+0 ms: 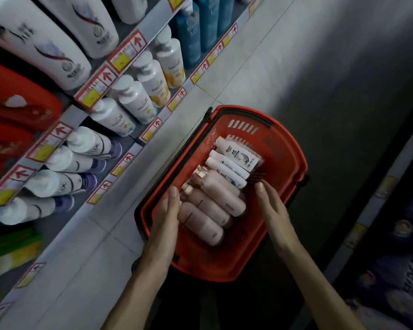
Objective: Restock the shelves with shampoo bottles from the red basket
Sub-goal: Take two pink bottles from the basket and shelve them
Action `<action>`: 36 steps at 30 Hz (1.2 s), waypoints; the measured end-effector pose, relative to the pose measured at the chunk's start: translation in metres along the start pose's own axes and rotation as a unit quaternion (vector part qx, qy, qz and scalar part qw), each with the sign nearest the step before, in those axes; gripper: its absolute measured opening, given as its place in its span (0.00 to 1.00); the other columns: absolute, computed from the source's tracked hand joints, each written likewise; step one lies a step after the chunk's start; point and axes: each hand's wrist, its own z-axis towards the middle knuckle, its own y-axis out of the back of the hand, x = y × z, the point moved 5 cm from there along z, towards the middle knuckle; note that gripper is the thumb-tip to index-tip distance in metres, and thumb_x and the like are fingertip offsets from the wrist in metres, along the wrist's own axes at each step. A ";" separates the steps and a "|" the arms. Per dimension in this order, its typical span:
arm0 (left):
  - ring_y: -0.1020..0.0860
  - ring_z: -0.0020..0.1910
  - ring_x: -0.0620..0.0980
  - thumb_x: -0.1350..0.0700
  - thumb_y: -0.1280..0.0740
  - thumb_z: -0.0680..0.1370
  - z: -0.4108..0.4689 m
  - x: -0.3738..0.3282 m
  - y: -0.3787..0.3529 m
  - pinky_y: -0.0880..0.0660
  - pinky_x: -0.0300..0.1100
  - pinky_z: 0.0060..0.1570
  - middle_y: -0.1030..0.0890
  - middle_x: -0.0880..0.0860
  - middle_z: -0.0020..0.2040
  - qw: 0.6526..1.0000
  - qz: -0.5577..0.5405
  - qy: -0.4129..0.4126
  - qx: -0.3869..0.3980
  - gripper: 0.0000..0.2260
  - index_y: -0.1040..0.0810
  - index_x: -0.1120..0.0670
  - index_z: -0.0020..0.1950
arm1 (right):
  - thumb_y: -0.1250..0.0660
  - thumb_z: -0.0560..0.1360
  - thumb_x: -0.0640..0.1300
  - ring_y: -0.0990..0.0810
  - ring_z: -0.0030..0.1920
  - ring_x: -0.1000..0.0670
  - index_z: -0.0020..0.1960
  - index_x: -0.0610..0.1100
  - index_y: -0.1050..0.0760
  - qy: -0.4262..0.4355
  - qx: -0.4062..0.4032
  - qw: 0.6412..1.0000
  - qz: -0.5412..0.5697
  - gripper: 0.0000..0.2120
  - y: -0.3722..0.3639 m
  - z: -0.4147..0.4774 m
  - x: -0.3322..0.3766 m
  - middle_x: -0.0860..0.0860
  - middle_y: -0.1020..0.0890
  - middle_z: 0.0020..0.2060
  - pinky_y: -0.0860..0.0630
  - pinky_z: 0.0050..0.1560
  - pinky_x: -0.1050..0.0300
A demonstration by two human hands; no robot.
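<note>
Both forearms enter from the bottom edge. The left hand is flat, its fingers straight and together, and reaches into the near left side of the red basket. Its fingertips lie just beside the caps of the pink bottles; contact cannot be confirmed. The right hand is also open, with relaxed, nearly straight fingers over the right side of the basket. Neither hand holds anything.

The pink bottles lie side by side across the basket's middle, with their rose-coloured caps pointing towards the shelves. Beyond them, at the far end of the basket, the white bottles lie in the same direction. The basket's black handle is folded down along its left rim.

The basket stands on the grey tiled floor, just beside the foot of the shelves. The shelf edges carry price tags with red arrows. The shelves hold rows of white bottles with yellow labels, white bottles with purple bases, large white bottles, red bottles and blue bottles.
</note>
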 end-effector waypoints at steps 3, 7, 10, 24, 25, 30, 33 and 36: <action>0.28 0.60 0.42 0.23 0.44 0.59 0.017 0.010 -0.002 0.36 0.43 0.62 0.25 0.38 0.59 1.000 -0.011 -0.017 -0.003 0.45 0.31 0.44 0.71 | 0.40 0.76 0.69 0.27 0.63 0.66 0.76 0.53 0.36 0.002 0.012 0.999 -0.030 0.34 -0.010 0.030 -0.021 0.60 0.27 0.68 0.30 0.63 0.65; 0.27 0.63 0.41 0.26 0.47 0.67 0.027 0.019 -0.004 0.35 0.40 0.63 0.26 0.38 0.60 0.999 0.012 -0.035 0.009 0.33 0.33 0.37 0.68 | 0.39 0.72 0.74 0.29 0.70 0.54 0.78 0.51 0.39 -0.010 0.028 0.995 -0.094 0.42 -0.023 0.065 -0.051 0.53 0.30 0.73 0.32 0.70 0.53; 0.29 0.70 0.44 0.26 0.47 0.69 0.036 0.030 0.000 0.35 0.44 0.70 0.27 0.41 0.66 1.000 0.012 -0.024 -0.004 0.31 0.31 0.36 0.69 | 0.35 0.73 0.67 0.30 0.71 0.52 0.78 0.48 0.41 -0.008 0.056 0.989 -0.135 0.41 -0.038 0.087 -0.070 0.52 0.32 0.74 0.31 0.67 0.57; 0.28 0.64 0.44 0.25 0.47 0.67 0.053 0.040 0.007 0.34 0.43 0.64 0.25 0.35 0.54 1.000 0.013 0.004 -0.017 0.22 0.29 0.34 0.53 | 0.26 0.71 0.53 0.30 0.64 0.42 0.70 0.45 0.32 0.035 0.042 0.864 -0.500 0.32 -0.073 0.147 -0.133 0.46 0.30 0.64 0.27 0.60 0.47; 0.28 0.66 0.44 0.24 0.46 0.67 0.055 0.041 0.008 0.34 0.44 0.66 0.26 0.35 0.54 1.000 0.014 0.003 -0.020 0.21 0.28 0.33 0.52 | 0.26 0.70 0.52 0.29 0.64 0.42 0.70 0.45 0.31 0.027 0.041 0.873 -0.485 0.31 -0.072 0.149 -0.134 0.46 0.29 0.64 0.27 0.60 0.47; 0.26 0.67 0.45 0.28 0.46 0.70 0.051 0.035 0.001 0.32 0.46 0.70 0.24 0.35 0.52 1.000 0.019 -0.013 -0.019 0.17 0.26 0.34 0.49 | 0.23 0.69 0.54 0.23 0.57 0.45 0.63 0.44 0.26 0.017 0.031 0.931 -0.363 0.28 -0.057 0.136 -0.120 0.48 0.24 0.58 0.29 0.51 0.55; 0.26 0.66 0.43 0.23 0.44 0.72 0.046 0.032 -0.003 0.33 0.47 0.72 0.21 0.37 0.58 1.000 0.025 -0.009 -0.007 0.16 0.22 0.27 0.47 | 0.22 0.68 0.53 0.20 0.52 0.50 0.61 0.45 0.25 0.008 0.020 0.968 -0.251 0.26 -0.045 0.109 -0.095 0.50 0.22 0.54 0.26 0.47 0.58; 0.27 0.67 0.39 0.23 0.40 0.70 0.042 0.031 -0.009 0.31 0.47 0.70 0.24 0.37 0.67 0.999 0.039 -0.013 0.021 0.26 0.27 0.30 0.64 | 0.22 0.69 0.53 0.19 0.53 0.55 0.65 0.48 0.25 -0.028 0.046 0.990 -0.129 0.28 -0.037 0.068 -0.060 0.53 0.18 0.54 0.20 0.47 0.59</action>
